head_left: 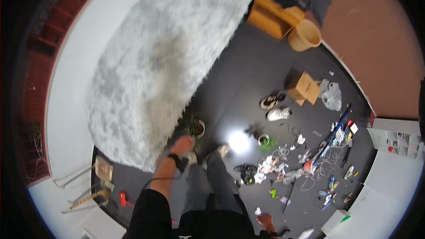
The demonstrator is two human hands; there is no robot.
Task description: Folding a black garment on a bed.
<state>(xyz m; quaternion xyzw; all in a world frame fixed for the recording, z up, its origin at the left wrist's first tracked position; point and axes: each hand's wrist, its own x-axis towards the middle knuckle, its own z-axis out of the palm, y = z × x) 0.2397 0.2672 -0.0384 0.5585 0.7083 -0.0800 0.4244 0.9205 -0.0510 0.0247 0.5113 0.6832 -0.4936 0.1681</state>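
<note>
My left hand [182, 145] reaches forward beside the edge of a grey-white shaggy bed cover [128, 84]. A black band with a cord hanging from it is round its wrist. Just ahead of that hand stands a leafy plant in a pot [200, 129]; the hand looks apart from it. Blur hides how its fingers are set. My right hand [265, 219] hangs low near the bottom edge. Close to its fingertips is a small white scrap [258, 211], and I cannot tell whether they touch.
A second potted plant [263, 140] stands ahead on the dark floor. To the right lie scattered litter and cables [318, 163]. Farther off are a white shoe [279, 113], a cardboard box [304, 88], a plastic bag [331, 95], a beige bin [305, 35] and a wooden cabinet [272, 17].
</note>
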